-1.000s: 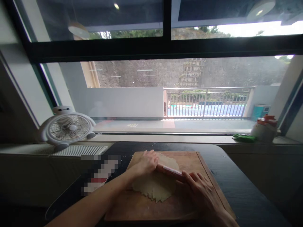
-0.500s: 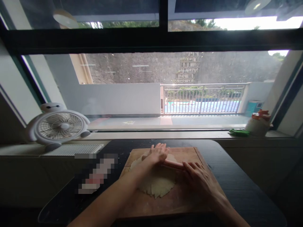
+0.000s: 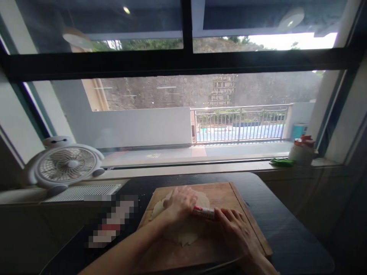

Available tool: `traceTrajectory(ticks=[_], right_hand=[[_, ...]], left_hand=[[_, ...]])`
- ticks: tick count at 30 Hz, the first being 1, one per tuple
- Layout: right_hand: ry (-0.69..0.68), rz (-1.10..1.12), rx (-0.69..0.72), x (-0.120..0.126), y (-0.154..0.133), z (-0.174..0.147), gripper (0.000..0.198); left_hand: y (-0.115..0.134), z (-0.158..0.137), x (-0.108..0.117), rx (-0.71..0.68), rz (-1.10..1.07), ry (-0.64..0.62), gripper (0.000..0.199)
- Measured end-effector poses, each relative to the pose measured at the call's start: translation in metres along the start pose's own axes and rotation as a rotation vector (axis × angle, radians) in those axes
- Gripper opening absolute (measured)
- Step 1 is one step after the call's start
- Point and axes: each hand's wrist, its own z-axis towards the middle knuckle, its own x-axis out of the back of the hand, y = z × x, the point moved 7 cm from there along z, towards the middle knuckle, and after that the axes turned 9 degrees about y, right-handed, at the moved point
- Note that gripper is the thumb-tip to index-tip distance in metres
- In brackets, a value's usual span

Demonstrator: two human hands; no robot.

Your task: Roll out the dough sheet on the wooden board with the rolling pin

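A flattened sheet of pale dough (image 3: pixel 186 233) with ragged edges lies on a wooden board (image 3: pixel 218 191). Across the dough runs a rolling pin (image 3: pixel 205 212), its visible middle marked with red and white print. My left hand (image 3: pixel 181 200) rests over the pin's left part, fingers bent and close together. Over its right end lies my right hand (image 3: pixel 233 225), the fingers curled down on the pin. Both palms hide the ends of the pin, and my left forearm covers part of the dough.
The board lies on a dark table (image 3: pixel 286 229) with rounded corners. A white fan (image 3: pixel 71 163) stands at the left by the window. On the sill at right sit a jar with an orange-red top (image 3: pixel 302 152) and a green cloth-like item (image 3: pixel 282 162). A pixelated item lies left.
The pin has turned, bringing its red and white print into sight. Both hands and the pin have come slightly nearer to me over the board. The camera view has tilted a little.
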Motion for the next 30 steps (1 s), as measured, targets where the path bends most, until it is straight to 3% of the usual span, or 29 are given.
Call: traceTrajectory(ticks=[3, 5, 9, 13, 18, 25, 30], right_hand=[[0.008, 0.037, 0.03, -0.003, -0.005, -0.01, 0.049], [0.006, 0.046, 0.031, -0.003, -0.005, -0.009, 0.047], [-0.041, 0.028, -0.03, 0.002, 0.0, 0.01, 0.032], [-0.057, -0.009, -0.052, 0.004, 0.005, 0.03, 0.025], [0.008, -0.106, -0.016, -0.005, 0.003, 0.024, 0.026], [0.221, -0.262, 0.086, -0.021, -0.027, -0.019, 0.046], [0.261, -0.281, 0.078, -0.027, -0.041, -0.03, 0.043]], left_hand=[[0.006, -0.023, 0.013, -0.066, -0.004, 0.126, 0.048], [0.006, -0.025, 0.015, -0.057, 0.005, 0.139, 0.048], [0.008, 0.003, 0.004, -0.047, 0.016, 0.023, 0.042], [-0.003, 0.039, -0.008, 0.07, 0.001, -0.039, 0.047], [-0.009, 0.051, -0.017, 0.131, -0.001, -0.086, 0.051], [-0.001, 0.002, 0.003, -0.026, -0.004, 0.042, 0.044], [-0.013, -0.037, 0.007, 0.008, -0.018, 0.059, 0.045]])
